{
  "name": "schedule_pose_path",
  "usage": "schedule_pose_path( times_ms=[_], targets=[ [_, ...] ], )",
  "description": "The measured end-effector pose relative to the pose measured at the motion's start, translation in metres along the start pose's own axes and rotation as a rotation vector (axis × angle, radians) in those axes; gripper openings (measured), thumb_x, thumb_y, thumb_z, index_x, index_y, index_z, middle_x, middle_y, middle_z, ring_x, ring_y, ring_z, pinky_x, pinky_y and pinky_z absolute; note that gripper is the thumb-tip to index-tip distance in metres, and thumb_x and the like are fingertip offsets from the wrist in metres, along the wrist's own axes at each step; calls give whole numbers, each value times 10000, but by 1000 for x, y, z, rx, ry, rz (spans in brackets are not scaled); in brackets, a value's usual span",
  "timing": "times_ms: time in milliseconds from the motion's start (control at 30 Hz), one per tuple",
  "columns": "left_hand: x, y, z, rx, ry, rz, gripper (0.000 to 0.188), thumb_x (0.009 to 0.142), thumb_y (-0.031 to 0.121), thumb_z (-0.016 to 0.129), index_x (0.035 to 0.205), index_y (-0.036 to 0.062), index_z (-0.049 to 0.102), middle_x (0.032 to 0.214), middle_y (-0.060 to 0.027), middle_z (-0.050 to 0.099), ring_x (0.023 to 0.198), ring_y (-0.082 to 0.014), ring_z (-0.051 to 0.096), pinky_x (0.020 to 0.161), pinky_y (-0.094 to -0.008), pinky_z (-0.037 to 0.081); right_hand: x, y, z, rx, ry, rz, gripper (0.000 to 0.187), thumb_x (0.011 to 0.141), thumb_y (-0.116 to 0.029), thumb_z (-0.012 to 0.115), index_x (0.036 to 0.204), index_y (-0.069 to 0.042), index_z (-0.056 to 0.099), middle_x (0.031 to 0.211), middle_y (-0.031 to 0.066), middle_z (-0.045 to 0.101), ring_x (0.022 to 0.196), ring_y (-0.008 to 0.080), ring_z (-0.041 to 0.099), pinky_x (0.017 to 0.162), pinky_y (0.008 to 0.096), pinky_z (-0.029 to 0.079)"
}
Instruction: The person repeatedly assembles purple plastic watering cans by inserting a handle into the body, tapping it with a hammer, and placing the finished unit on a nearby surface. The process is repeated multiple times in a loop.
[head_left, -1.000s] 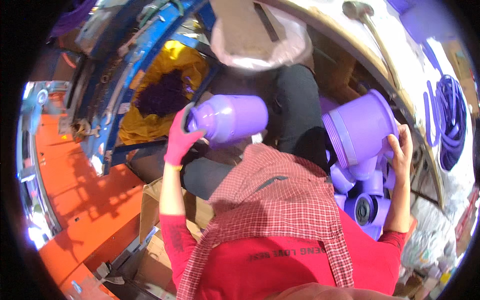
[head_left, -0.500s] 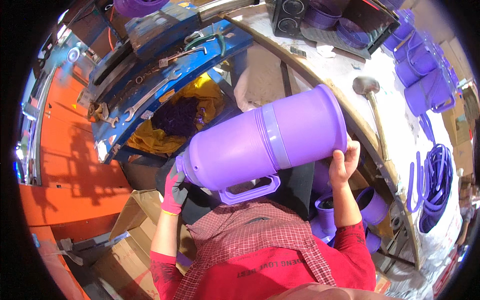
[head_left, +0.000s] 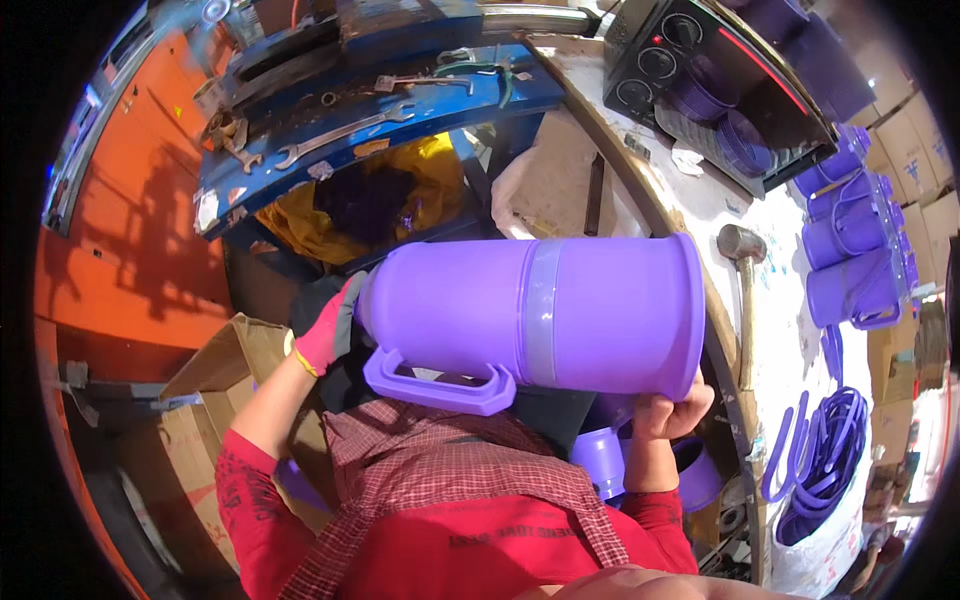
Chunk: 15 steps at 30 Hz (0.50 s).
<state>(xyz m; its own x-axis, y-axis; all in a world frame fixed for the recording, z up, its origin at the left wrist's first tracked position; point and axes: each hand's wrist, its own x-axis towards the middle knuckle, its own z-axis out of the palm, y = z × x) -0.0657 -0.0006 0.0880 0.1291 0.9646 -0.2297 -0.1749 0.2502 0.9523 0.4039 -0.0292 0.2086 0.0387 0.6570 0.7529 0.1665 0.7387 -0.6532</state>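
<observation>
A large purple thermos flask casing lies sideways across my lap, its neck to the left and its flared base to the right. A lighter band runs around its middle, and its handle points toward me. My left hand, in a pink and grey glove, is closed around the neck; some of its fingers are hidden behind it. Bare, my right hand grips the base rim from below with curled fingers.
A blue workbench with wrenches stands ahead. On the right-hand table are a small oven holding purple rings, a mallet, purple casings and coiled purple strips. A cardboard box sits at left.
The casing has swung from a slant to nearly level, its base end coming down. Its handle has turned toward the left and nearer my body. Both hands keep their hold.
</observation>
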Motion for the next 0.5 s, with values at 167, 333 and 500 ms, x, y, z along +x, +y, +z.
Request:
schedule_pose_path(
  times_ms=[167, 333, 500],
  targets=[
    [-2, 11, 11, 39, -313, -225, 459, 1033, 322, 503, 1450, 135, 458, 1299, -18, 618, 1123, -151, 607, 978, -337, 498, 9, -36, -7, -181, -225, -24, 317, 943, -235, 624, 825, 60, 625, 1095, 271, 671, 1214, 495, 558, 1035, 531, 446],
    [-5, 27, 30, -385, -50, -210, 497, 1029, 410, 492, 1410, 92, 504, 1302, -34, 619, 1126, -181, 611, 992, -380, 490, 6, -19, 9, -241, -128, 90, 213, 931, -154, 616, 908, 57, 635, 1055, 216, 652, 1099, 327, 580, 929, 411, 467],
    [1, 63, 47, -422, 83, 474, 572, 1010, 316, 519, 1486, 29, 384, 1431, -108, 507, 1302, -217, 505, 1114, -378, 378, -7, 51, 42, 146, 494, 304, 213, 978, -220, 628, 925, -86, 472, 832, -12, 487, 729, 76, 430, 685, 230, 367]
  ],
)
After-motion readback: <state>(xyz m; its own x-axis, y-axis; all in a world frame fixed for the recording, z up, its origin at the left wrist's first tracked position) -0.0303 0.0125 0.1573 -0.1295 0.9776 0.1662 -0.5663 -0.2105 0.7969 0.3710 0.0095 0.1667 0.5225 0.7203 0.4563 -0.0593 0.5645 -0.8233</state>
